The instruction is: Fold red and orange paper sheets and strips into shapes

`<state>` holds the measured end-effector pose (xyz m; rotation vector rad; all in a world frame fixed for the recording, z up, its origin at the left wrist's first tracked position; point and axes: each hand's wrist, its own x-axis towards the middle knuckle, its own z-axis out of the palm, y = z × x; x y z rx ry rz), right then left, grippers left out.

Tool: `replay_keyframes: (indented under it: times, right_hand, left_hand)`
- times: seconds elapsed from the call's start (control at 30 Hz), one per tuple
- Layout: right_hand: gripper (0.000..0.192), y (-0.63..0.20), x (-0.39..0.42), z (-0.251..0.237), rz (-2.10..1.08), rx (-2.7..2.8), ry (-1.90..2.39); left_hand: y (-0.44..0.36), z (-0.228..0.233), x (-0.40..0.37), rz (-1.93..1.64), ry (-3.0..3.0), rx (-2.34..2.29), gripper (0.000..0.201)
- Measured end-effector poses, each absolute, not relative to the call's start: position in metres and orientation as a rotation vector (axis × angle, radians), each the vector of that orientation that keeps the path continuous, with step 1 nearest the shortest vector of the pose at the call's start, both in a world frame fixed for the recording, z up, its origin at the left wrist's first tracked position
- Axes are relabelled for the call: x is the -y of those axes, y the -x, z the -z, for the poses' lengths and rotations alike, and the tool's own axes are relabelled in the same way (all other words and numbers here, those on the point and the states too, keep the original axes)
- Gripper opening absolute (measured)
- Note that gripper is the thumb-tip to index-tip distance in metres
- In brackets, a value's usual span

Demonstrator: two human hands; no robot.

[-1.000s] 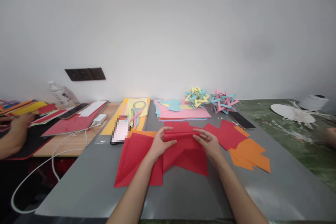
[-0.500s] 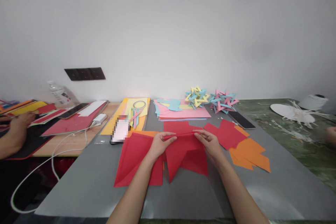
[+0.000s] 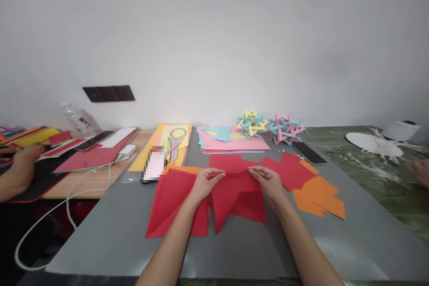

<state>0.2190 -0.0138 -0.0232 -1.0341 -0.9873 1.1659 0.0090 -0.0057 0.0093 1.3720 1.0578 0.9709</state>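
Both hands pinch the upper folded edge of a piece of red paper (image 3: 225, 201), raised a little above the grey mat. My left hand (image 3: 205, 183) has thumb and fingers closed on its left end. On the right end, my right hand (image 3: 268, 181) closes in the same way. A pointed flap hangs down from the fold. Left of it lies a larger creased red sheet (image 3: 177, 201), partly behind my left forearm. More red paper (image 3: 296, 172) lies right of my hands, beside several cut orange pieces (image 3: 320, 196).
A grey mat (image 3: 241, 259) covers the table. Behind are stacked coloured sheets (image 3: 234, 144), two paper star balls (image 3: 252, 124) and a dark phone (image 3: 308, 153). A tape roll (image 3: 178, 133) rests on yellow paper at left. Other people's hands (image 3: 23, 167) show at both sides.
My hands keep their pinch on the red paper, almost unmoved. At the far right, another person's hand has come further into view.
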Motion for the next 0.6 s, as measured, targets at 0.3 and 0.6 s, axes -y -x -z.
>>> replay_keyframes:
  times: [0.3, 0.6]
  right_hand:
    - [0.025, -0.2140, 0.0196, 0.0153, -1.177, 1.054, 1.064]
    - [0.028, -0.2155, 0.0187, 0.0159, -1.159, 1.049, 1.097]
  left_hand:
    - [-0.0127, -0.0162, 0.0114, -1.037, -1.583, -1.098, 0.020]
    - [-0.0120, -0.0161, 0.0106, -1.009, -1.612, -1.097, 0.019]
